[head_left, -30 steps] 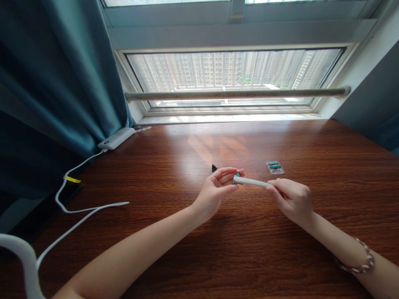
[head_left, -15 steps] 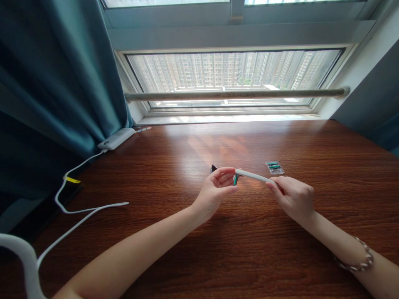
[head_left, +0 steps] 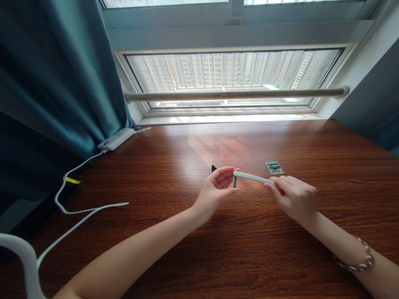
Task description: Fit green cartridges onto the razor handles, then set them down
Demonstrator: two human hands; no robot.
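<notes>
A razor with a slim white handle [head_left: 253, 177] is held up over the table between my two hands. My right hand [head_left: 294, 197] is closed around the handle's right end. At the other end sits a green and dark blade head [head_left: 235, 182], hanging downward. My left hand [head_left: 215, 192] grips this head, fingers at its top and thumb at its lower end. Behind the left hand, a small black object [head_left: 213, 168] shows in part; its kind is hidden. A clear plastic case [head_left: 274, 167] with green and black razor cartridges lies behind the right hand.
The brown wooden table [head_left: 199, 265] reaches to the window. A white device [head_left: 116, 139] lies by the blue curtain [head_left: 62, 70], with a white cable [head_left: 84, 211] running from it. At bottom left a thick white curved tube [head_left: 23, 253] rises. A metal bar [head_left: 237, 95] crosses the window.
The razor has shifted slightly left, and its blade head has turned to hang straighter. My right hand has rolled a little with the handle. My left hand stays nearly in place.
</notes>
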